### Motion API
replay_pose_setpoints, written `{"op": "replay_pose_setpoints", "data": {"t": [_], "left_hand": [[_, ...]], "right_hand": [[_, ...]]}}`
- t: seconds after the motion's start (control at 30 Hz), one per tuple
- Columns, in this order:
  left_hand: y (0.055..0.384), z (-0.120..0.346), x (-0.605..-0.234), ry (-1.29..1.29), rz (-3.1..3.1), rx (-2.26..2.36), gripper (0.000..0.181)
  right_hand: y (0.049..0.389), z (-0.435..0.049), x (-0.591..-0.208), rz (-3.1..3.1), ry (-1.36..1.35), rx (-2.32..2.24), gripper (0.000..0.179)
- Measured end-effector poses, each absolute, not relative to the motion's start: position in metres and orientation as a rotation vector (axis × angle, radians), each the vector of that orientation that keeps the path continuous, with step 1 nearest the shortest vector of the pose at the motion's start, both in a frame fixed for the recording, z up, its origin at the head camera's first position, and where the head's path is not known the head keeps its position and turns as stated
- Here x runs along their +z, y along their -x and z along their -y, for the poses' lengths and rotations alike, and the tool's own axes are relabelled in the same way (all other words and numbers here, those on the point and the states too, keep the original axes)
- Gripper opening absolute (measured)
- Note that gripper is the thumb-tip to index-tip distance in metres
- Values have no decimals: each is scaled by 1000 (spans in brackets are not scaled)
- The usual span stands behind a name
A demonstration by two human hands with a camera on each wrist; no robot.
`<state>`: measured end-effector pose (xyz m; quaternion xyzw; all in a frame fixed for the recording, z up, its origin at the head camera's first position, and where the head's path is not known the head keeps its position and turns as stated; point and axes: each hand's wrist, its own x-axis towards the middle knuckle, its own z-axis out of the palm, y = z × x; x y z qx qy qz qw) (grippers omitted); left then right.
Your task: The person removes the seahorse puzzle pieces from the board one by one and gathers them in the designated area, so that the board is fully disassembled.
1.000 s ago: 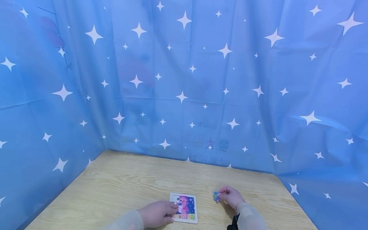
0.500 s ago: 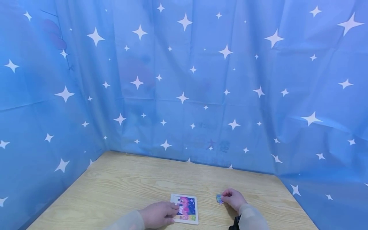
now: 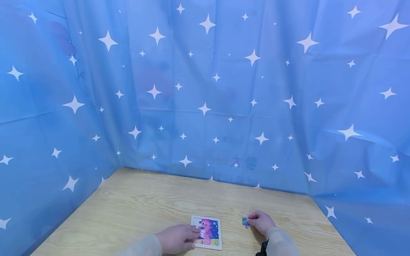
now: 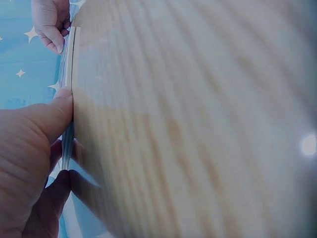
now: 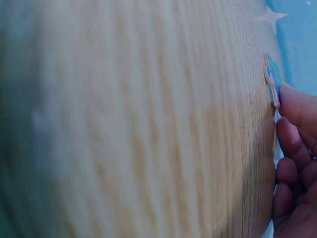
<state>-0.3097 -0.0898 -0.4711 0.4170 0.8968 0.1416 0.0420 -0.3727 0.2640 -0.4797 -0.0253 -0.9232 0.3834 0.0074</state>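
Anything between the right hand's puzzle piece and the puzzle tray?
Nothing visible between the puzzle piece, pinched in the right hand, and the puzzle tray. The left hand covers part of the tray's left side and could obstruct there.

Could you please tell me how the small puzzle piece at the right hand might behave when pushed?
The puzzle piece is probably stiff, since its edge looks unbent. It seems light, being small against the right hand. Being flat, it would likely slide rather than roll.

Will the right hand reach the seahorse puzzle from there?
Probably yes: the right hand pinches a piece, but only tabletop separates that from the seahorse puzzle. The left hand overlaps its left edge.
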Motion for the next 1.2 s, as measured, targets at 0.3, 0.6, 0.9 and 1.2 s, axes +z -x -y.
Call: {"op": "replay_pose_setpoints", "data": {"t": [0.3, 0.6, 0.9, 1.2], "left_hand": [[310, 89, -472, -1298, -2731, 450, 28], [308, 89, -468, -1291, -2731, 449, 31], [307, 90, -466, -1270, -2727, 456, 41], [307, 89, -465, -1295, -2729, 441, 41]], "right_hand": [[373, -266, -482, 2889, 112, 1213, 12], [371, -247, -469, 2805, 87, 1283, 15], [376, -205, -456, 2804, -58, 1339, 14], [370, -151, -454, 2840, -265, 1401, 12]]}}
